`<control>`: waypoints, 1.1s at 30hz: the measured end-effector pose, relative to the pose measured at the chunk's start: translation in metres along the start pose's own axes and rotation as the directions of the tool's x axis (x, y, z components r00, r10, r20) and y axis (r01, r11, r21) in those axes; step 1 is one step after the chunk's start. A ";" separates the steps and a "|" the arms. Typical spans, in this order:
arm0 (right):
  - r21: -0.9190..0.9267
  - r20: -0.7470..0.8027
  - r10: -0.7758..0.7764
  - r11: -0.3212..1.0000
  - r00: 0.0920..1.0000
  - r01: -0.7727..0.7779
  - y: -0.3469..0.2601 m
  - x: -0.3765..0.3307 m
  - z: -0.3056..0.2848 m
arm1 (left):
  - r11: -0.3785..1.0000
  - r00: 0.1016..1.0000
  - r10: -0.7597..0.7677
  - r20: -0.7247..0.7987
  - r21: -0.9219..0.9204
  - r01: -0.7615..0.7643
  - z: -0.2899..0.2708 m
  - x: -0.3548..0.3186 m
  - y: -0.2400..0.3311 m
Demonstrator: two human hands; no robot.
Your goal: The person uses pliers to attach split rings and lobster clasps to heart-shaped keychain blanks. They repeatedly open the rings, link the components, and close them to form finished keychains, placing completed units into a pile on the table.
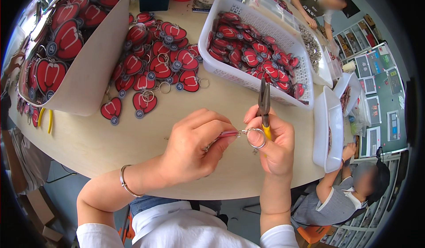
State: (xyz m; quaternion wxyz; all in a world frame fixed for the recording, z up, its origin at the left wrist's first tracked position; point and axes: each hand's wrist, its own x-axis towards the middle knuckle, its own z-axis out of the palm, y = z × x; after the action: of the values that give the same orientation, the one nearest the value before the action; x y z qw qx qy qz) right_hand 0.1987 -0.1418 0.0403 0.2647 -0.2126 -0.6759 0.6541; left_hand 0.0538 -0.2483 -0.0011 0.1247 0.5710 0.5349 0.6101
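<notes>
On the table (133, 150), at far left, a big white bin (95, 66) is heaped with red heart charms, and a white slotted basket (226, 75) beyond the hands holds more of them (a loose pile (155, 66) lies between the two). Nearer, the left hand (190, 148) pinches a red charm (229, 134) edge-on between thumb and fingertips. Its chain end touches the split ring (256, 137), which the right hand (274, 144) grips closed together with upright pliers (264, 104).
</notes>
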 end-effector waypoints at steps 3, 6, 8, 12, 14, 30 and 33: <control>0.009 -0.004 0.016 1.000 1.000 -0.016 0.000 0.000 0.001 | 1.000 1.000 0.005 -0.006 0.005 -0.005 0.000 0.000 0.000; -0.002 -0.010 0.007 1.000 1.000 -0.008 0.001 -0.001 -0.001 | 1.000 1.000 0.004 -0.013 0.006 -0.004 0.000 0.001 0.001; -0.007 -0.017 0.008 1.000 1.000 -0.008 0.001 -0.001 -0.001 | 1.000 1.000 0.012 -0.025 0.011 -0.012 0.000 0.001 0.001; -0.019 -0.021 0.012 1.000 1.000 -0.012 0.000 -0.004 -0.002 | 0.999 0.998 0.043 -0.044 0.025 -0.042 0.000 0.002 0.000; -0.036 -0.020 0.008 0.999 1.000 -0.009 0.001 -0.005 -0.002 | 0.996 0.996 0.076 -0.056 0.042 -0.073 -0.001 0.002 -0.001; -0.784 0.205 -0.331 0.508 0.921 0.357 -0.020 -0.047 -0.010 | 0.762 0.813 0.579 0.063 0.313 -0.567 -0.021 0.000 0.001; -0.790 0.242 -0.363 0.465 0.900 0.400 -0.020 -0.048 -0.012 | 0.750 0.804 0.587 0.090 0.312 -0.583 -0.023 0.001 0.003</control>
State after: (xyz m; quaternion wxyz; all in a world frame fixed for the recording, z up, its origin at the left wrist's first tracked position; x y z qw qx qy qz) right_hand 0.2447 -0.1636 0.0564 0.2595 -0.1416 -0.9363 0.1896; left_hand 0.0357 -0.2601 0.0069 -0.1718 0.7177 0.4231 0.5257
